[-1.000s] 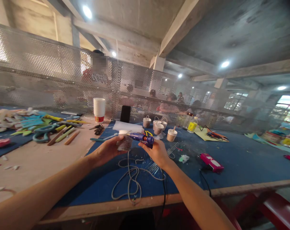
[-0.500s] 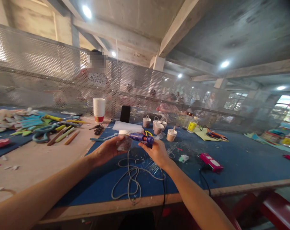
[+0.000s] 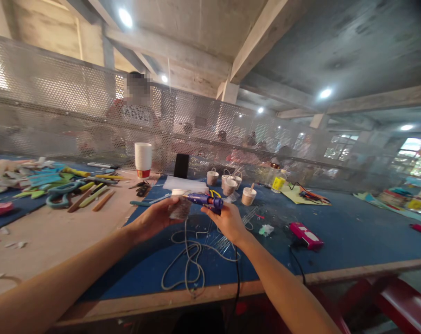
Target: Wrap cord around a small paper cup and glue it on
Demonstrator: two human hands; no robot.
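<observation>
My right hand (image 3: 227,222) is closed round a purple glue gun (image 3: 206,200), whose nozzle points left. That nozzle meets a small rope-wrapped cup (image 3: 180,208), which my left hand (image 3: 157,216) grips from the left side. Both hands hover above the blue mat (image 3: 335,236). A length of whitish rope (image 3: 188,260) trails from the cup down in loops onto the mat. The gun's black cord (image 3: 237,278) runs toward the table's near edge.
Several small finished cups (image 3: 230,183) stand behind the hands, beside a stack of paper cups (image 3: 143,159) and a black phone (image 3: 181,165). A pink box (image 3: 306,234) lies to the right. Scissors and coloured scraps (image 3: 59,190) crowd the left. People sit behind a perforated metal screen (image 3: 57,111).
</observation>
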